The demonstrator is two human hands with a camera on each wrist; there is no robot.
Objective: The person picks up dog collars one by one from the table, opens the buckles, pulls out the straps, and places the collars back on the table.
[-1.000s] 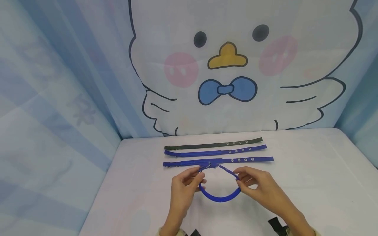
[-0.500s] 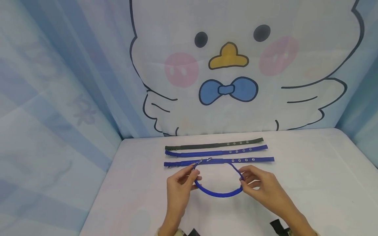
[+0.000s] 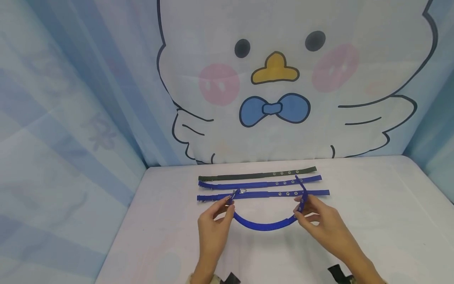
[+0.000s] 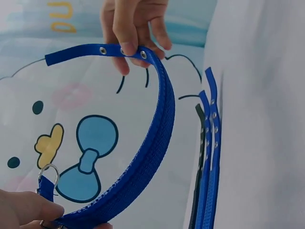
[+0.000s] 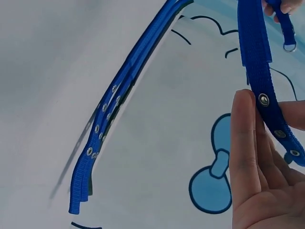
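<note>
A blue pet collar (image 3: 264, 227) hangs as a U-shaped curve above the table, held at both ends. My left hand (image 3: 214, 232) pinches the buckle end between thumb and fingers. A metal ring (image 4: 56, 171) sticks up there in the left wrist view, the buckle half covered by the fingers. With thumb and fingertips, my right hand (image 3: 324, 225) grips the end that has metal eyelets (image 5: 264, 99). The tip of that end points up and away, past the fingers. The padded middle bows down between the hands.
Behind the hands lie three more collars side by side: a dark green collar (image 3: 244, 176) farthest back, then a blue collar (image 3: 244, 185) and a nearer blue collar (image 3: 262, 194). The white-covered table (image 3: 159, 236) meets a cartoon-printed cloth backdrop (image 3: 273, 146).
The held collar went from a nearly closed ring to a wider, open curve. My hands moved apart, the left one leftward, the right one rightward, and the eyelet end swung upward.
</note>
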